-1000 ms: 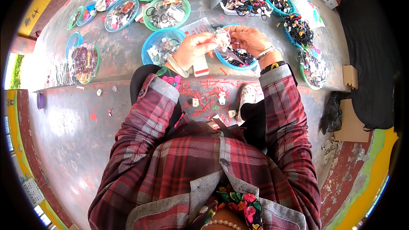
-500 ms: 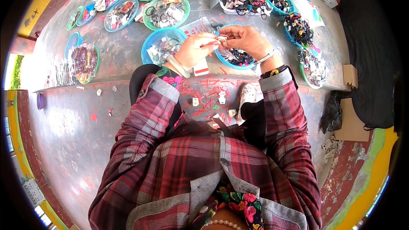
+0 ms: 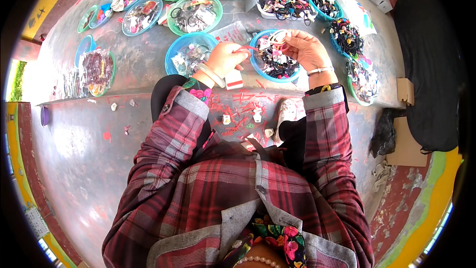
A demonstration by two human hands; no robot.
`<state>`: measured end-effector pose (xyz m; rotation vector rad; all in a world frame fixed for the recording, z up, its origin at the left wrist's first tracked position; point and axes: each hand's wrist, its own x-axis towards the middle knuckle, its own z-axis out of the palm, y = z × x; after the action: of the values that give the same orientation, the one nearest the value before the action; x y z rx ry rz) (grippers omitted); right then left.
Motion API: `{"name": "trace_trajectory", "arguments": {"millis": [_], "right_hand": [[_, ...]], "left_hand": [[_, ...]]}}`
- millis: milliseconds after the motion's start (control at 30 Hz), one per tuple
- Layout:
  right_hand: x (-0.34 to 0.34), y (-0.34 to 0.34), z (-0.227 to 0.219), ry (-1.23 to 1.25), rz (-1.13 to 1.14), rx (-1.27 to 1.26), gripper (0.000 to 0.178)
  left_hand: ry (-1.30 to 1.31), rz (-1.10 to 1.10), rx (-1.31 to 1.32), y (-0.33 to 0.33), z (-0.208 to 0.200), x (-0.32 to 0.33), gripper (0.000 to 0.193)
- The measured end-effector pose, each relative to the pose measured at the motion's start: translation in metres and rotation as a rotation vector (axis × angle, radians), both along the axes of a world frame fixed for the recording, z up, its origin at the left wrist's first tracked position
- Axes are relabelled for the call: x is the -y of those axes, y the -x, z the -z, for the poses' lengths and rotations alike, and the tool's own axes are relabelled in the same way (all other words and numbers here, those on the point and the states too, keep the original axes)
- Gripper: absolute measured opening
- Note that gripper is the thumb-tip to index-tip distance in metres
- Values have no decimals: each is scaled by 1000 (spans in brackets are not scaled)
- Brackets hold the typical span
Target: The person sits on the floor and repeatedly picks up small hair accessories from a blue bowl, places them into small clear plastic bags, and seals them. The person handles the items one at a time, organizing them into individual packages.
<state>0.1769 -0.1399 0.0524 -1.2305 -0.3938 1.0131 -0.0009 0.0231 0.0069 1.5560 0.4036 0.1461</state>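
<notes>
Right-hand grip is narrow: thumb and fingertips of the right hand (image 3: 310,53) pinch a white looped band (image 3: 280,36). The white looped band projects from the fingertips toward the left hand (image 3: 224,60) and sits over the near blue basin (image 3: 260,71), which lies directly beneath the right-hand grip. Pink and dark small pieces (image 3: 278,64) fill this basin.

Left-hand grip is likewise narrow: fingers curled, with a red strip (image 3: 246,48) held at the fingertips. The red strip points toward the white looped band; whether the two touch cannot be told.

Positions relative to the left-hand grip:
- Just beside it, on the person's side: a white box with a red stripe (image 3: 233,79).
- To its left: a second blue basin (image 3: 171,45) holding clear plastic bags.
- Beyond it: a printed sheet (image 3: 232,33), lying flat; farther on and to the left, a green basin (image 3: 219,20).

Positions relative to the right-hand grip:
- Beyond it: a white tray (image 3: 272,16) heaped with dark bands.
- To its right: a dark pile of bands (image 3: 348,34).

Red scraps (image 3: 238,106) lie on the lower floor, between both grips and the person.
</notes>
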Motion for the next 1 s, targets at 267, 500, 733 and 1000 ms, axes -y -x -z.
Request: {"name": "trace_trajectory", "arguments": {"millis": [267,500,733,1000], "right_hand": [[-2,10,-2,-158,-221,-107,6],[-7,24,-3,-183,-167,-38,8],[-23,46,9,-253,-52,43,7],[-25,36,27,-173,-110,405,13]], "left_hand": [[24,10,-113,-3,1,6,23],[-61,-71,-49,-6,19,9,25],[43,-22,-37,-10,23,10,21],[325,-32,-23,-6,7,7,24]]}}
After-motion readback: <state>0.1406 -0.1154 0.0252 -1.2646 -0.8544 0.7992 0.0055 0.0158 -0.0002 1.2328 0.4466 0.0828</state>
